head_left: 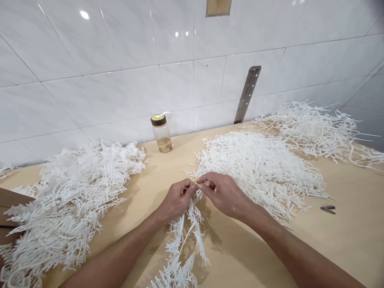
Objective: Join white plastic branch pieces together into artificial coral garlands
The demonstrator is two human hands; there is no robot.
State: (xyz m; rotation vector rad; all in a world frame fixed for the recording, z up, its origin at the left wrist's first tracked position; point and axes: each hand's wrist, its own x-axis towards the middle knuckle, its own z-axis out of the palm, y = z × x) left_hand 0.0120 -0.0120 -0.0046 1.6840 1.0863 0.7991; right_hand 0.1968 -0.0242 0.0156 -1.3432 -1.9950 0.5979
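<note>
A white plastic artificial branch (pixel 180 244) with feathery sprigs hangs down from my left hand (pixel 177 199), whose thumb and fingers are closed on its upper end. My right hand (pixel 223 194) pinches with thumb and forefinger right beside the left fingertips. What lies between the right fingertips is too small to make out. Just beyond the right hand spreads a heap of small loose white sprigs (pixel 255 164). To the left of my left hand is a big pile of white feathery branches (pixel 87 188).
A clear bottle with a dark lid (pixel 162 134) stands near the tiled wall (pixel 177 84). Bare white branching stems (pixel 315 128) are piled at the back right. A perforated metal bracket (pixel 247 95) leans at the wall. Two dark seed-like pieces (pixel 328 209) lie on the wooden table (pixel 354 232).
</note>
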